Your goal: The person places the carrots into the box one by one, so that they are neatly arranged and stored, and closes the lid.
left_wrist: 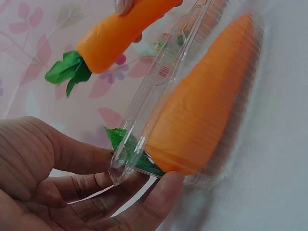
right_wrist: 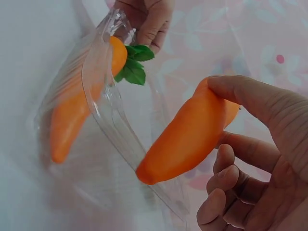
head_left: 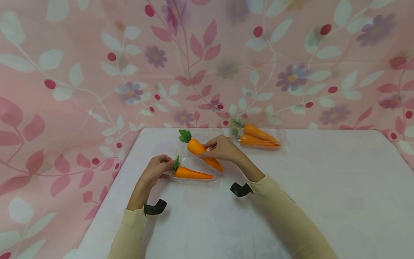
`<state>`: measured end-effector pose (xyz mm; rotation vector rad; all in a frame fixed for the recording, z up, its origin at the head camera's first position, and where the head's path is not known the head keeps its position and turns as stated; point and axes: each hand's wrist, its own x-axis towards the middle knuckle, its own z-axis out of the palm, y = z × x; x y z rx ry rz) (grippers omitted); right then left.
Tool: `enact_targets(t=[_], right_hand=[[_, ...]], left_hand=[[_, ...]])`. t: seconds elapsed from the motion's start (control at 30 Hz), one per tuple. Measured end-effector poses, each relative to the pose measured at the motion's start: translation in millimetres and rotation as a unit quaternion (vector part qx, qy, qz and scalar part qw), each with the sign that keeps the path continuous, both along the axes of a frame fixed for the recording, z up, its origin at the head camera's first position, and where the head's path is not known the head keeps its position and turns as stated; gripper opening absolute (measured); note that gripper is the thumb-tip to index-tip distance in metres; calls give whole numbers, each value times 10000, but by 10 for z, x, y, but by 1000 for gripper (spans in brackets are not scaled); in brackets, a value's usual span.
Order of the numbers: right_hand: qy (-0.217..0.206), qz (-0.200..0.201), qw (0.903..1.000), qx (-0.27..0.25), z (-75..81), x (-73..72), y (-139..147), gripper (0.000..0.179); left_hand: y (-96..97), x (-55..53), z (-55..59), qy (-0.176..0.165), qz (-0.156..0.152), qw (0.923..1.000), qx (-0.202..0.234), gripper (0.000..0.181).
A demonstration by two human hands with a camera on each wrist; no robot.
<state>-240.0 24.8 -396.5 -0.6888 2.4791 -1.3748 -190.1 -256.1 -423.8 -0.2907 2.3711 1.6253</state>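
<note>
Between its thumb and fingers my right hand (head_left: 224,148) pinches an orange toy carrot (head_left: 195,146) with a green leafy top, held tilted above an opened clear plastic clamshell box (head_left: 198,180). In the right wrist view, the tapered end of this carrot (right_wrist: 180,144) overlaps the box's edge. A second carrot (left_wrist: 202,101) lies in the box's near half, its green leaves (left_wrist: 115,137) at the left end. My left hand (head_left: 157,167) grips that left end, thumb on the rim and fingers beneath, right beside the leaves.
Another clear plastic box (head_left: 282,132) holding carrots (head_left: 257,139) stands at the back of the white table (head_left: 307,201), right of my right hand. Behind the table hangs a pink floral cloth (head_left: 200,64). Each wrist wears a black camera mount (head_left: 240,189).
</note>
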Motion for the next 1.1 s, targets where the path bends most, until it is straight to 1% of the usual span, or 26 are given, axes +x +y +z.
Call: enact_targets(t=[0.13, 0.27, 0.43, 0.5, 0.63, 0.77, 0.87, 0.97, 1.1], right_hand=[[-7, 136, 9999, -22, 12, -5, -125, 39], [43, 214, 9997, 76, 8, -10, -257, 38], [88, 224, 9988, 429, -73, 3, -377, 32], [168, 239, 9977, 615, -120, 14, -411, 29], [334, 249, 9952, 888, -185, 58, -459, 31], [310, 133, 9929, 1139, -227, 100, -508, 36], [301, 79, 9902, 1360, -257, 117, -535, 35], [437, 33, 9864, 1584, -286, 125, -557, 31], [650, 38, 9772, 2022, -334, 138, -592, 26]], left_hand=[[-9, 4, 4, 5, -51, 10000, -49, 22], [-17, 8, -3, 2, -58, 10000, -74, 23], [-12, 8, 4, 22, -79, 9999, -98, 24], [-8, 7, 5, 21, -65, 9999, -86, 24], [-9, -1, -2, 36, -82, 9999, -59, 21], [-13, 0, -6, 34, -71, 10000, -7, 17], [-10, 5, -5, 2, -58, 10000, 65, 18], [-5, 11, -1, -3, -54, 9999, 110, 20], [-2, 14, 1, 3, -38, 9999, 106, 21]])
